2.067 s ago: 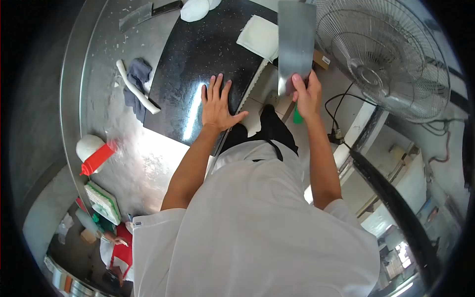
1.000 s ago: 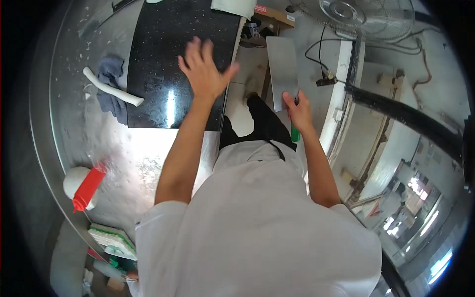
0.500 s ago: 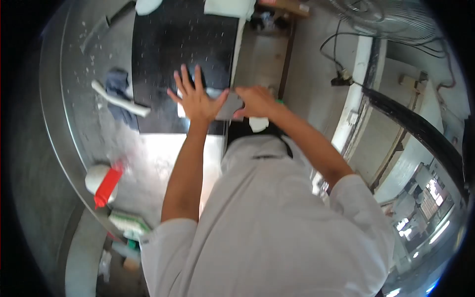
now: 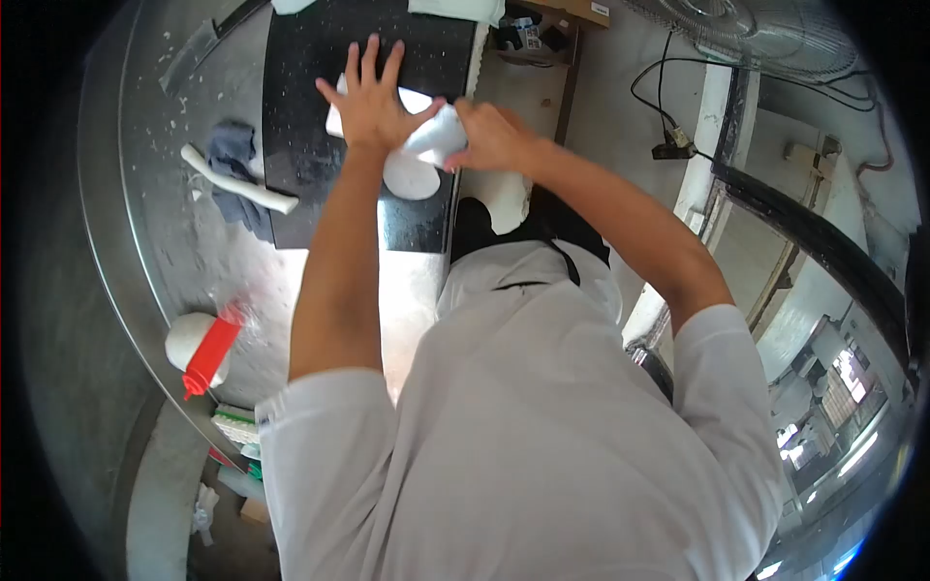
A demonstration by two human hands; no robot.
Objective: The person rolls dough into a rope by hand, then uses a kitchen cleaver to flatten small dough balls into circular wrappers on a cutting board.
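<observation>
My left hand (image 4: 376, 108) lies flat with spread fingers on a broad, shiny flat metal blade (image 4: 441, 136) over the black slab (image 4: 300, 145). The blade's near end sits in my right hand (image 4: 492, 134), whose thumb and fingers close round it at the slab's right edge; any handle is hidden. Just below my left palm, a thin, round white disc (image 4: 412, 176) rests on the slab. The blade's far end shows bright beyond my left hand.
Left of the slab, a white stick (image 4: 237, 182) crosses a dark cloth (image 4: 231, 145). A red squeeze bottle (image 4: 211, 353) leans by a round white object (image 4: 184, 339). A flat dark-handled tool (image 4: 189, 58) lies at upper left; a fan (image 4: 746, 34) stands at upper right.
Both hands and the blade have moved farther up the slab, away from my body. The blade now slants, and the white disc shows beneath my left palm.
</observation>
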